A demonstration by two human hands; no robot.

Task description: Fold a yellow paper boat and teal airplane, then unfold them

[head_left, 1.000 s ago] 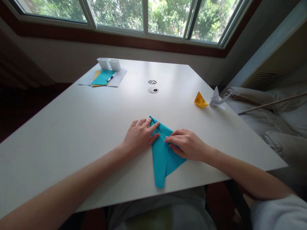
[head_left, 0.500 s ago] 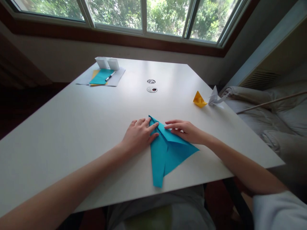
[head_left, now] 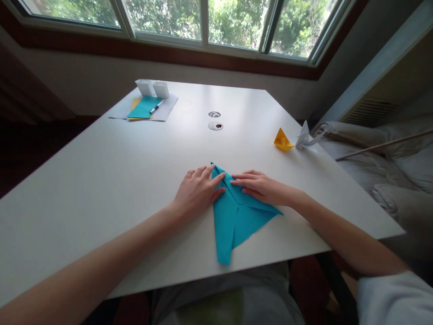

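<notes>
A folded sheet of blue paper (head_left: 243, 221) lies on the white table in front of me, its narrow tip pointing away. Two folded flaps meet along a slanting line near its middle. My left hand (head_left: 199, 185) rests on the upper left edge of the paper, fingers stretched out and pressing near the tip. On the right flap lies my right hand (head_left: 259, 186), its fingers extended and flat on the paper. Neither hand is closed around anything. Parts of the paper's upper edges are hidden under the fingers.
An orange paper boat (head_left: 283, 141) and a white paper crane (head_left: 306, 136) stand at the table's right edge. Far left are stacked coloured sheets (head_left: 144, 108), a marker (head_left: 156, 107) and two white box-like objects (head_left: 161, 90). Two round inserts (head_left: 215, 126) sit in the tabletop (head_left: 101, 180).
My right hand has come down onto the right flap, which was raised and now lies flatter. My left hand stays on the paper. The view has shifted very slightly.
</notes>
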